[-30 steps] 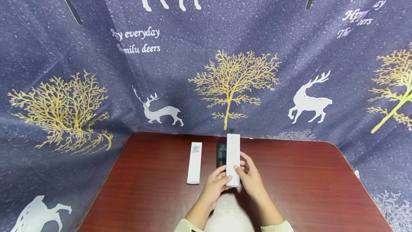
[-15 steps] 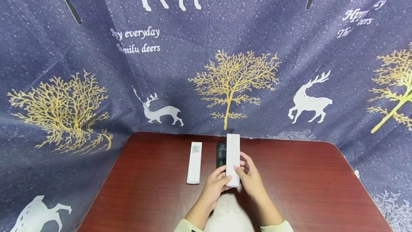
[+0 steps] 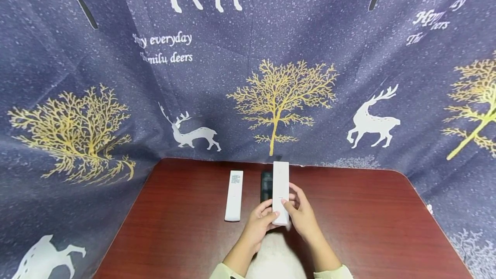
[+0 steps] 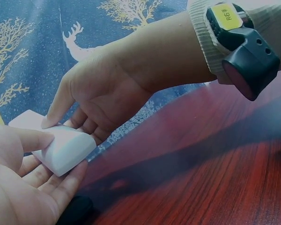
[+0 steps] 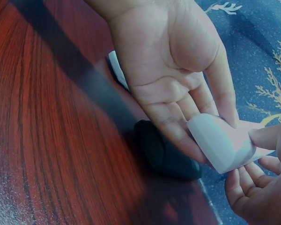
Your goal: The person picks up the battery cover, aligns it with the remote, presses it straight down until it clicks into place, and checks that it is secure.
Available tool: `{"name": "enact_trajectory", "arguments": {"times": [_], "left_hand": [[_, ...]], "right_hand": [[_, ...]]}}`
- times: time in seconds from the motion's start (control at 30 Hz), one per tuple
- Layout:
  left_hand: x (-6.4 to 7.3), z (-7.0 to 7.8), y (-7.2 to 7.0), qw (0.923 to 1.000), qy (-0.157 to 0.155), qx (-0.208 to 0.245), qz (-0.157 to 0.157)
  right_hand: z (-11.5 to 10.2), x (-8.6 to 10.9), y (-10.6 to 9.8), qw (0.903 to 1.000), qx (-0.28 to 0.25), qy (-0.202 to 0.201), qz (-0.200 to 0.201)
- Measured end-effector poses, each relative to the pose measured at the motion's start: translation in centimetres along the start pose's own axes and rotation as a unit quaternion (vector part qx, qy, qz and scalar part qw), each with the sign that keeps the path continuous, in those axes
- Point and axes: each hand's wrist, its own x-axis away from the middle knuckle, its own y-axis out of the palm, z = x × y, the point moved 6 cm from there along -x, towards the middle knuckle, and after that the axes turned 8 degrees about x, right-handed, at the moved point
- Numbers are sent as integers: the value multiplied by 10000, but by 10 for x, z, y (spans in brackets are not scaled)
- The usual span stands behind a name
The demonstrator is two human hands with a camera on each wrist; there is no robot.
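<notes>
A white remote control (image 3: 280, 182) is held above the table in both hands, its plain side with a small dark notch facing up. My left hand (image 3: 256, 224) grips its near end, thumb on top and fingers beneath. On the other edge, my right hand (image 3: 304, 218) grips it, with the thumb pressing near the notch. The left wrist view shows the remote's rounded end (image 4: 70, 150) between the hands. Partly hidden behind it lies a black object (image 3: 266, 186), long and dark; the right wrist view shows its rounded end (image 5: 168, 157).
Left of the hands, a second white remote control (image 3: 234, 197) with a printed label lies on the reddish-brown table (image 3: 186, 227). A blue cloth (image 3: 248, 98) printed with deer and trees hangs behind the table and along its sides.
</notes>
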Motion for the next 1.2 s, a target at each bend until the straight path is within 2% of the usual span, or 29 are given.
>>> {"name": "enact_trajectory", "arguments": {"times": [0.47,0.9,1.2], "left_hand": [[-1,-1,1,10000,-25,-31,76],[6,3,6,9998,-79,-148,109],[5,3,9,9998,-41,-174,-52]], "right_hand": [[0,1,-1,10000,-31,-6,34],[1,2,-3,9999,-101,-44,118],[1,2,-8,9998,-50,-60,158]]}}
